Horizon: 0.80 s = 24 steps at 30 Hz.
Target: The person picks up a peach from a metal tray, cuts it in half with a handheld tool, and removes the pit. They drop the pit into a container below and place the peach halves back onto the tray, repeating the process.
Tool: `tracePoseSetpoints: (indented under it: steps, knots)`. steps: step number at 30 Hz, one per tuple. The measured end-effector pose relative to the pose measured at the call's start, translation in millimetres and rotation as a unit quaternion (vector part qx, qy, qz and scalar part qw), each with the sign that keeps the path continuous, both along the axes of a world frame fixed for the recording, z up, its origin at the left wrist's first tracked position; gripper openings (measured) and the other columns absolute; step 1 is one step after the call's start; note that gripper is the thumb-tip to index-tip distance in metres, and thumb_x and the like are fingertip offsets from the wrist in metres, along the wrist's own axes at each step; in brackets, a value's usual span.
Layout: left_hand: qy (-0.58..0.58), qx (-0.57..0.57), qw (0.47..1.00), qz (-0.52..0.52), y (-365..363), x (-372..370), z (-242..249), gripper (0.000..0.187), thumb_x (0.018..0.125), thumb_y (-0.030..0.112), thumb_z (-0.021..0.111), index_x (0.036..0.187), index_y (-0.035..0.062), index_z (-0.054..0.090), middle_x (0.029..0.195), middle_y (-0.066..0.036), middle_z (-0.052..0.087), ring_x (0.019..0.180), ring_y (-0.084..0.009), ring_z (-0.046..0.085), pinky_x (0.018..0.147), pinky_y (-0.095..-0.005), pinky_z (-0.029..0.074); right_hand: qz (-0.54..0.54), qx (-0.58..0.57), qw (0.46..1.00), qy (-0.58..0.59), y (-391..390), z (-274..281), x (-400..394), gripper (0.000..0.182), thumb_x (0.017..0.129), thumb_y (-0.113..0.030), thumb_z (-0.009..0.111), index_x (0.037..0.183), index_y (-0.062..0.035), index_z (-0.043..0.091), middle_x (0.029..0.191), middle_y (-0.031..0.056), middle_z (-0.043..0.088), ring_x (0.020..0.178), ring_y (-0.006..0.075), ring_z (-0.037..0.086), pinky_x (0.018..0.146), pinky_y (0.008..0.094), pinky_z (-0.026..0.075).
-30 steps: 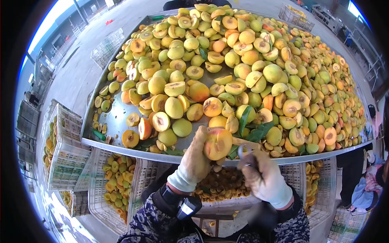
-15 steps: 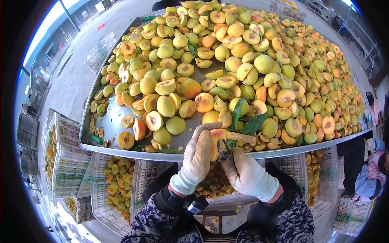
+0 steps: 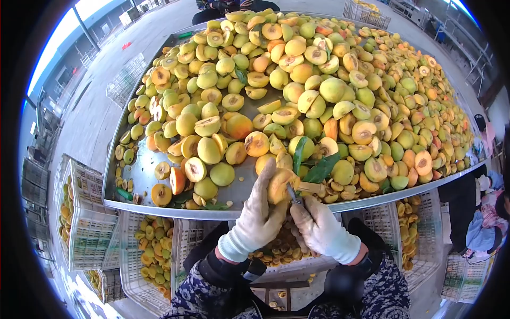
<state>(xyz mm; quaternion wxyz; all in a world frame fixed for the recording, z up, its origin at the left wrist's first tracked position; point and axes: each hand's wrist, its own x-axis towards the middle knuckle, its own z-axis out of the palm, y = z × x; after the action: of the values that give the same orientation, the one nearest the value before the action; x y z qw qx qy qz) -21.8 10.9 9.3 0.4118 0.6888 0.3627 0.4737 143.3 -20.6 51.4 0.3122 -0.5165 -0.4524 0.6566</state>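
Observation:
My left hand, in a pale work glove, is closed round a yellow peach half over the near edge of the metal table. In my gloved right hand is a pitting knife, its dark metal blade right at the fruit's flesh. A pale wooden stick juts out to the right between the peach half and my right fingers. Just beyond my hands lie green leaves and many halved and whole peaches, heaped on the table.
The table's raised metal rim runs across in front of me. Below it stand white plastic crates holding peach halves. More crates are stacked at the left. A person is at the right edge, another beyond the table.
The peach half has turned in my left hand, its rounded side now showing more. My right hand has moved slightly left and down, and the knife blade now points up against the fruit.

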Motion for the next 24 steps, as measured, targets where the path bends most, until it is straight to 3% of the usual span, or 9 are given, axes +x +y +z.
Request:
tracePoseSetpoints:
  steps: [3,7,8,10,16,18,20,22,24]
  knots:
    - [0.067,-0.172,0.981,-0.054,6.7,-11.1,23.6,0.065,0.089,0.007,0.054,0.145,-0.0033,0.023,0.131,-0.013,0.046,0.122,-0.0216,0.048,0.104,-0.0337,0.039,0.091,0.297,0.925,-0.218,-0.5,-33.9,9.0,0.024,0.1,-0.022,0.053,0.096,0.0015,0.049,0.064,0.0066,0.051,0.055,0.0176,0.052,0.05,0.033,0.042]
    - [-0.007,-0.407,0.906,-0.116,15.7,-15.2,47.7,0.059,0.089,0.006,0.055,0.141,-0.0039,0.031,0.123,-0.013,0.053,0.116,-0.0219,0.053,0.1,-0.0332,0.043,0.117,0.209,0.967,-0.09,4.8,-36.2,9.9,0.032,0.1,-0.031,0.052,0.098,0.0006,0.049,0.067,0.0005,0.05,0.057,0.0104,0.051,0.049,0.0286,0.041]
    - [-0.005,-0.409,0.905,-0.118,15.3,-14.7,40.5,0.059,0.089,0.006,0.055,0.141,-0.0039,0.031,0.123,-0.013,0.053,0.116,-0.0219,0.053,0.1,-0.0332,0.043,0.125,0.05,0.991,0.002,6.2,-18.1,10.1,0.036,0.1,-0.036,0.052,0.1,0.0002,0.049,0.067,0.0007,0.051,0.056,0.0109,0.053,0.047,0.028,0.041]
    - [0.2,-0.003,0.978,-0.064,17.9,-13.7,13.8,0.057,0.089,0.004,0.054,0.141,-0.0042,0.033,0.123,-0.014,0.054,0.116,-0.0213,0.054,0.1,-0.0337,0.044,0.124,-0.107,0.982,0.094,9.8,-6.4,12.9,0.04,0.099,-0.04,0.052,0.101,-0.0001,0.049,0.068,0.0009,0.051,0.054,0.0114,0.054,0.046,0.0274,0.041]
    - [0.07,-0.035,0.994,-0.071,11.4,-16.8,8.8,0.059,0.092,0.008,0.055,0.144,-0.0037,0.029,0.126,-0.014,0.052,0.116,-0.0186,0.052,0.099,-0.0314,0.043,0.167,-0.107,0.976,0.095,10.5,-2.6,20.6,0.045,0.099,-0.045,0.05,0.107,-0.0007,0.048,0.067,0.0013,0.052,0.045,0.0119,0.05,0.041,0.0296,0.04]
    - [0.063,-0.017,0.996,-0.064,10.2,-19.9,8.0,0.06,0.093,0.011,0.056,0.145,-0.0033,0.028,0.126,-0.013,0.052,0.115,-0.0174,0.052,0.099,-0.0306,0.043,0.116,0.408,0.867,-0.261,5.3,-24.9,12.5,0.044,0.098,-0.044,0.052,0.11,-0.0009,0.049,0.069,0.0003,0.053,0.046,0.0113,0.05,0.041,0.0293,0.04]
    - [0.035,-0.127,0.989,-0.07,8.0,-20.1,21.1,0.066,0.092,0.015,0.062,0.145,-0.0018,0.027,0.126,-0.012,0.053,0.113,-0.017,0.054,0.097,-0.0306,0.044,0.102,0.414,0.854,-0.298,-4.2,-13.5,11.1,0.044,0.098,-0.042,0.053,0.112,-0.0004,0.05,0.068,-0.0003,0.052,0.047,0.0112,0.051,0.043,0.029,0.041]
    - [-0.077,-0.236,0.962,-0.11,-0.5,-23.0,42.4,0.069,0.09,0.017,0.065,0.146,-0.0012,0.027,0.126,-0.012,0.053,0.113,-0.0176,0.054,0.097,-0.031,0.045,0.123,-0.04,0.984,0.123,-5.7,11.2,11.7,0.042,0.098,-0.04,0.054,0.112,-0.0007,0.05,0.065,0.0004,0.052,0.046,0.0113,0.05,0.043,0.0285,0.04]
    - [-0.196,-0.331,0.912,-0.14,-5.6,-24.2,48.6,0.073,0.088,0.019,0.068,0.146,-0.0006,0.027,0.127,-0.012,0.053,0.113,-0.0183,0.055,0.097,-0.0315,0.045,0.136,-0.054,0.975,0.168,-8.7,24.2,12.8,0.044,0.099,-0.044,0.051,0.11,-0.0009,0.05,0.062,0.0007,0.051,0.042,0.0101,0.045,0.04,0.0254,0.036]
